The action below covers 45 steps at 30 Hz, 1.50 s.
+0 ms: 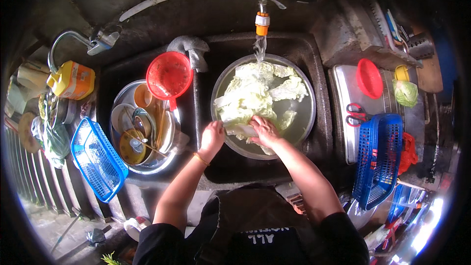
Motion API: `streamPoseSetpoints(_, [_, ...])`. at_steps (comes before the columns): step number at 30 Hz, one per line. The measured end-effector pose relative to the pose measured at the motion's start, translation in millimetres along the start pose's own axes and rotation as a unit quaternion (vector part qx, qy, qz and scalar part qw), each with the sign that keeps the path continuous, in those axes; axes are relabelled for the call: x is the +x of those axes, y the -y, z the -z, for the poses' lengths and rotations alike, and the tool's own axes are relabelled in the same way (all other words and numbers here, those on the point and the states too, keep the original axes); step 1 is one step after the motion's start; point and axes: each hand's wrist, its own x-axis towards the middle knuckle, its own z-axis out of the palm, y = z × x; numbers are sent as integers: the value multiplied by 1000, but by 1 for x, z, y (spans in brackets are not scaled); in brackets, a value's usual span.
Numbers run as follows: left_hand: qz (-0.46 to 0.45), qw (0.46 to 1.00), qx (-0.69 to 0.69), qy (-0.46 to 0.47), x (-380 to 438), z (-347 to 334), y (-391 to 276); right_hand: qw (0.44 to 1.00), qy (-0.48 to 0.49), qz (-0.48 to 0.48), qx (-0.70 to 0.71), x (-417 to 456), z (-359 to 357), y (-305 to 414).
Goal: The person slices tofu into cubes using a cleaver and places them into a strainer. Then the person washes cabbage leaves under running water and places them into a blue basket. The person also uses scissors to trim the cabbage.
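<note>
A round metal basin [313, 106] of water stands in the right sink bowl, with pale green cabbage leaves [250, 84] heaped in it. Water runs onto them from a faucet with an orange and white fitting [262, 24]. At the basin's lower left rim, my left hand [212, 136] has its fingers closed on the end of a cabbage leaf [241, 130]. My right hand [265, 131] lies with spread fingers on the leaves near the basin's lower edge, touching the same leaf; its fingertips are partly among the leaves.
Left, a metal basin [176, 154] holds bowls and chopsticks, beside a red plastic strainer [170, 75] and a blue basket [99, 162]. Right are red-handled scissors [355, 115], a red bowl [369, 78], a small cabbage [405, 93] and stacked blue baskets [379, 162]. A yellow jug [71, 81] stands far left.
</note>
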Motion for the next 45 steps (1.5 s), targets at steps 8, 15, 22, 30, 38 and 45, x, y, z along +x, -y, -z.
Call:
streamPoseSetpoints(8, [-81, 930, 312, 177, 29, -32, 2, 959, 133, -220, 123, 25, -4, -22])
streamPoseSetpoints(15, [-17, 953, -15, 303, 72, -47, -9, 810, -143, -388, 417, -14, -7, -100])
streamPoseSetpoints(22, [-127, 961, -59, 237, 59, -96, 5, 770, -91, -348, 527, -6, 32, -61])
streamPoseSetpoints(30, [26, 932, -291, 212, 85, -30, -46, 651, -151, -370, 645, -1, 82, -74])
streamPoseSetpoints(38, [33, 911, -201, 359, 151, -8, -63, 744, -61, -283, 602, 43, 52, -69])
streamPoseSetpoints(45, [207, 839, -457, 210, 145, -112, -1, 866, 68, -413, 274, 58, 6, -86])
